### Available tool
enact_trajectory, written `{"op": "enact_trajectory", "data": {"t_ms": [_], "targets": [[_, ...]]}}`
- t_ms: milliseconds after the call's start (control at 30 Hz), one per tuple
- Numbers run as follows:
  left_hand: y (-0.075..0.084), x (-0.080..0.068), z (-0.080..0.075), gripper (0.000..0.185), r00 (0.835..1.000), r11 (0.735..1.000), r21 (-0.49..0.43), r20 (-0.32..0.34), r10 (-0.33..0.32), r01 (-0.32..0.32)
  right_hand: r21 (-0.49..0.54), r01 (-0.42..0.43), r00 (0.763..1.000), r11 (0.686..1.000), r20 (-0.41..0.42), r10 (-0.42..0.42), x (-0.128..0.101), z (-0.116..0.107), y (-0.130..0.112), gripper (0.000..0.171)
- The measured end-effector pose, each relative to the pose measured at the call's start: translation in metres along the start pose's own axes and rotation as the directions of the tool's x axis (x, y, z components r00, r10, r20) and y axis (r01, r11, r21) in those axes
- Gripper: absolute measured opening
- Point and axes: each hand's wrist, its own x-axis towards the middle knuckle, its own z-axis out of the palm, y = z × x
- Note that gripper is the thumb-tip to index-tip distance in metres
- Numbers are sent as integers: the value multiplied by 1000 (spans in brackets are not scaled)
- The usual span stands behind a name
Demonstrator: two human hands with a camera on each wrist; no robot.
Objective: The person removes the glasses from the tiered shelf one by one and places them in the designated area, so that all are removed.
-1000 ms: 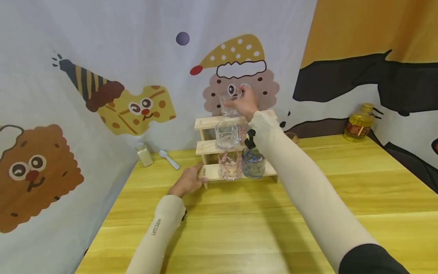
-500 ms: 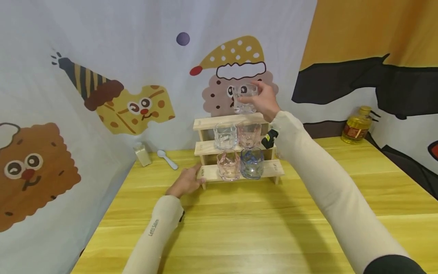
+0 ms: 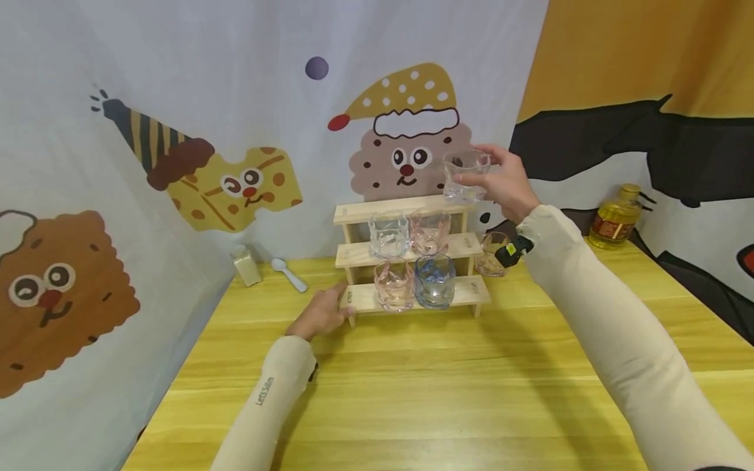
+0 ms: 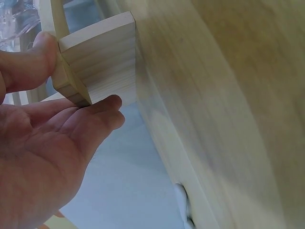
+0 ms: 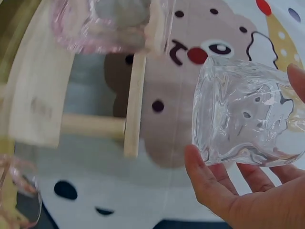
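My right hand (image 3: 509, 183) holds a clear glass tumbler (image 3: 465, 173) in the air, level with the top right end of a three-tier wooden stand (image 3: 471, 291). In the right wrist view the thumb and fingers wrap the sides of this tumbler (image 5: 243, 114). My left hand (image 3: 321, 313) grips the left end of the lowest board (image 4: 74, 78), thumb on one face and fingers on the other. On the middle tier sit a clear glass (image 3: 389, 234) and a pink glass (image 3: 430, 232). The lowest tier bears another pink glass (image 3: 394, 284) and a blue glass (image 3: 434, 282).
An amber-tinted glass (image 3: 490, 258) stands on the table (image 3: 377, 392) right of the stand, partly behind my right wrist. An oil bottle (image 3: 615, 219) is at the back right. A small pale jar (image 3: 245, 266) and a spoon (image 3: 288, 275) lie left. A printed cloth (image 3: 265, 65) hangs behind.
My right hand has carried the clear tumbler rightward from above the top tier to beyond its right end. The middle-tier pink glass and the amber glass show more fully. The left hand stays put.
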Motion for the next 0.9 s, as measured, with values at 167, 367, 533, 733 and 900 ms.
{"op": "enact_trajectory", "data": {"t_ms": [167,367,533,733,900], "targets": [[-1,-2,0,67,1000,1000,3,-5,0,0,-7,1,1000,1000,-24,-1,-7,-17,15,82],[0,-2,-1,65,1000,999,33,-15,23,-23,-4,1,999,1000,-53,-1,-16,-36,33,81],[0,-1,-1,66,1000,999,33,-14,18,-18,-17,-27,997,999,-75,25,-25,-47,48,83],[1,-1,0,66,1000,999,37,-17,23,-22,-29,-47,994,998,-101,43,-37,-59,64,85],[2,-1,0,67,1000,999,34,-21,23,-23,-32,-67,990,997,-123,62,-46,-65,78,86]]}}
